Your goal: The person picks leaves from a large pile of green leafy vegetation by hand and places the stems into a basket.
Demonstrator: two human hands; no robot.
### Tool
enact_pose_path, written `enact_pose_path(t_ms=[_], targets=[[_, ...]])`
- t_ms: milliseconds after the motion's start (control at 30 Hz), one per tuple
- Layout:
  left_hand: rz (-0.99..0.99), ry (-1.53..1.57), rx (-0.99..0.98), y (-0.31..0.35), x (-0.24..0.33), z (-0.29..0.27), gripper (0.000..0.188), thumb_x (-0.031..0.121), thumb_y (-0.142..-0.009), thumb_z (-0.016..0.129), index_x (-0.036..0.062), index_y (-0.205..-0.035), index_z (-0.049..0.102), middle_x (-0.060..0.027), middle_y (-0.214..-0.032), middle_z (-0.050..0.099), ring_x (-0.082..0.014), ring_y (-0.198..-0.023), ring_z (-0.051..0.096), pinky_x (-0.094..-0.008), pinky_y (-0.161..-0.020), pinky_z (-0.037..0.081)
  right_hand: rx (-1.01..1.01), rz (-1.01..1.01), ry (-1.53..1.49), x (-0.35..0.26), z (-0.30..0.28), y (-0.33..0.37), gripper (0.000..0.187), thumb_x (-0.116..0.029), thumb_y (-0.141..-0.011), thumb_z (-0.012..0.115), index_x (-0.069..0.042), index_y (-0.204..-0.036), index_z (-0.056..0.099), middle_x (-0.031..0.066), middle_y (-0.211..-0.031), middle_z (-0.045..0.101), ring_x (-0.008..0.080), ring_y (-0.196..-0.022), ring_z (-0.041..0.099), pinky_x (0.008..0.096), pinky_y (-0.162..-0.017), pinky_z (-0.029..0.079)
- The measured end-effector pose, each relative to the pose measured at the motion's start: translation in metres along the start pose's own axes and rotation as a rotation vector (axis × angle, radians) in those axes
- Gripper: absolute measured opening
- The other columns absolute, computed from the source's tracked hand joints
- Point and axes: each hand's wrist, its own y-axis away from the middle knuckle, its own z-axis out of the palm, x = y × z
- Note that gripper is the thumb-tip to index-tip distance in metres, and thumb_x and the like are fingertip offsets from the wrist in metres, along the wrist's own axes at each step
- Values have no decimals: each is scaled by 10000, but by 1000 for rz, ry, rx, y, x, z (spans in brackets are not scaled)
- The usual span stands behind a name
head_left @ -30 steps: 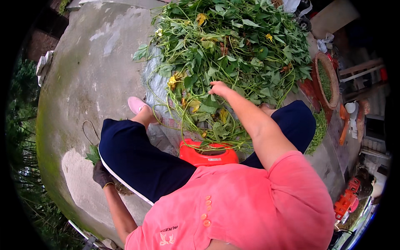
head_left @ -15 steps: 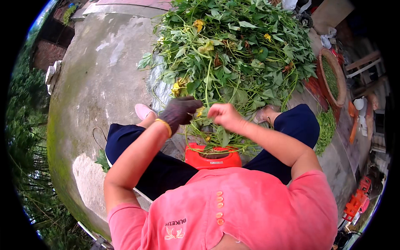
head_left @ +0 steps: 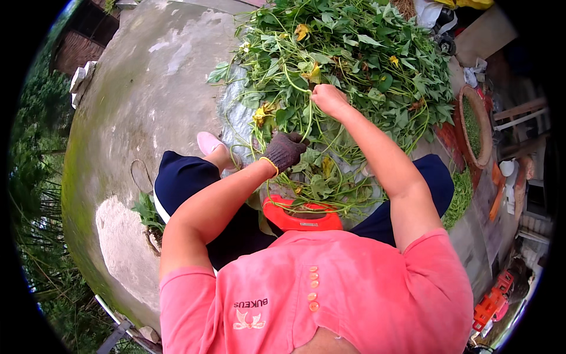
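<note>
A big heap of leafy green vines [head_left: 354, 65] lies in front of me on a pale plastic sheet [head_left: 234, 112]. One thick vine stem [head_left: 309, 115] runs from the heap down toward me. Lower on this stem, my left hand [head_left: 285, 151], in a dark knitted glove with a yellow cuff, is closed round it. Farther up, my bare right hand [head_left: 330, 99] pinches the same stem, its fingertips partly hidden. Loose vine pieces with yellowed leaves [head_left: 328, 166] lie below the hands, some trailing over a red plastic object [head_left: 302, 220] between my legs.
At the right stands a round brown basket [head_left: 484, 127] holding green bits, with a pile of thin green stems [head_left: 461, 197] near my knee. An orange-red plastic item [head_left: 493, 300] lies far lower right. Concrete floor [head_left: 153, 88] spreads to the left, with white blocks [head_left: 82, 79] at its edge.
My right hand has moved away from me, up along the stem. My left hand has come nearer to me and is now closed on the stem; the hands are farther apart.
</note>
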Motion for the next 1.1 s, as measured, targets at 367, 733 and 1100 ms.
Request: enact_pose_path(t_ms=[367, 733, 1100], targets=[[140, 42, -20, 81, 48, 41, 228, 270, -921, 686, 56, -996, 688, -66, -707, 654, -159, -584, 600, -306, -567, 480, -143, -175, -983, -1, -25, 176, 139, -159, -910, 606, -30, -955, 629, -1, -780, 600, 101, -680, 565, 288, -579, 473], [573, -915, 82, 133, 12, 105, 397, 560, -909, 576, 198, -993, 714, -162, -810, 684, -370, -744, 665, -480, -646, 505, -213, -52, -899, 19, 5, 250, 144, -164, -899, 610, -57, -987, 647, 6, -771, 613, 99, -706, 576, 272, -509, 459], [489, -843, 145, 120, 13, 106, 523, 631, -833, 611, 138, -984, 699, -180, -860, 682, -401, -808, 655, -491, -703, 509, 345, -17, -705, 34, 34, 271, 154, -187, -874, 640, -52, -946, 620, 69, -677, 627, 196, -583, 600, 353, -560, 470]])
